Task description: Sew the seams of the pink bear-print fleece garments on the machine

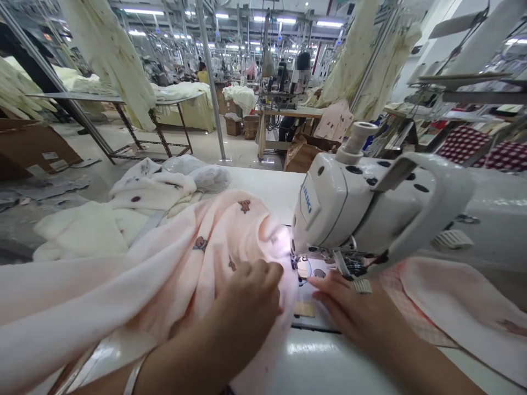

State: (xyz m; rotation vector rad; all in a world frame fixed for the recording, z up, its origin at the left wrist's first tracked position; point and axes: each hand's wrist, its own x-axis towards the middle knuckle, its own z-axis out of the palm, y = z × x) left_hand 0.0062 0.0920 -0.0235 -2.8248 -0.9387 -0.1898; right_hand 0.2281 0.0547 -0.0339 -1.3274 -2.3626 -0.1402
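Note:
A pale pink fabric (164,280) with small printed bear figures spreads in folds over the left of the sewing table and runs up to the sewing machine (329,203). My left hand (253,296), with curled fingers, grips this fabric just left of the needle area. Bare fingers of my right hand (349,304) stretch toward the lit needle plate (315,274), below the machine head. Its thumb and index finger are apart, with nothing seen between them. The machine's needle and presser foot are partly hidden by its head and the fabric.
Another pink piece with a checked part (453,296) lies right of the machine. Cream cloth pieces (94,225) and a clear plastic bag (206,173) rest at the table's far left. Beyond stand a metal pole (212,82), cardboard boxes (33,145) and other workstations.

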